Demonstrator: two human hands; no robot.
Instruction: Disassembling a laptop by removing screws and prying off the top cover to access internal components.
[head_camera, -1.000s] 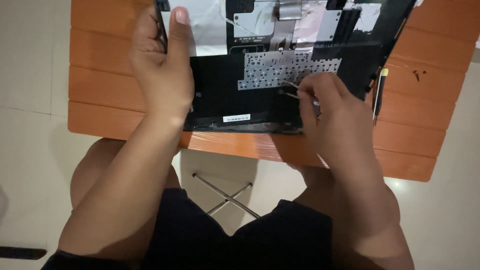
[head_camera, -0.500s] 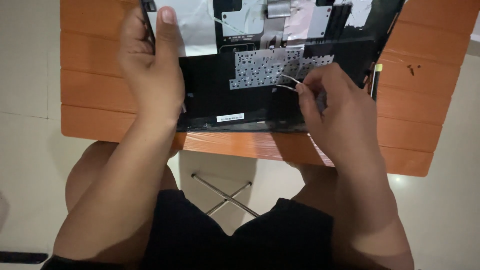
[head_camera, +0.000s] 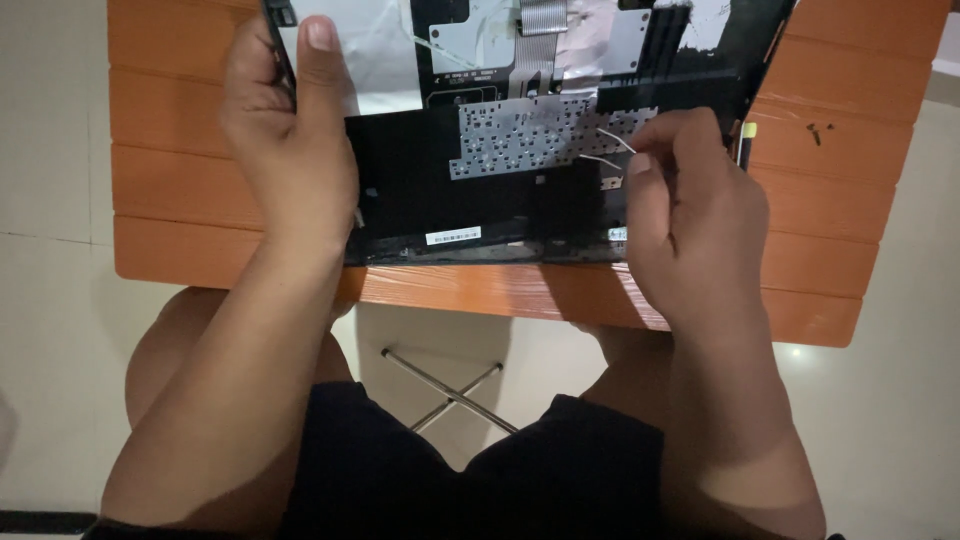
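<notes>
**Two hands working on an opened laptop casing on an orange table**

At the left side, the left hand (head_camera: 290, 150) is closing around the left edge of the black laptop casing (head_camera: 420, 190), with the thumb pointing up along the edge and the other fingers wrapping behind it, so it is gripping the casing firmly. The casing is lying on the orange slatted table (head_camera: 170, 190), with its near edge close to the front edge of the table, and it is reaching up out of the top of the view.

In the middle, a perforated grey metal plate (head_camera: 520, 135) is showing inside the black casing. Above it a silver shielding sheet (head_camera: 380, 60) is covering the upper part, and a flat grey ribbon cable (head_camera: 545, 20) is running down over it. Near the lower edge of the casing a small white label (head_camera: 453, 236) is sitting.

More to the right, the right hand (head_camera: 690, 215) is resting on the right part of the casing. Its fingertips are pinching together on thin white wires (head_camera: 610, 150), which are coming out just beside the metal plate. At the right edge of the casing a small yellow piece (head_camera: 750, 130) is showing. Further right, two small dark screws (head_camera: 820, 130) are lying on the table, well apart from the hand
</notes>
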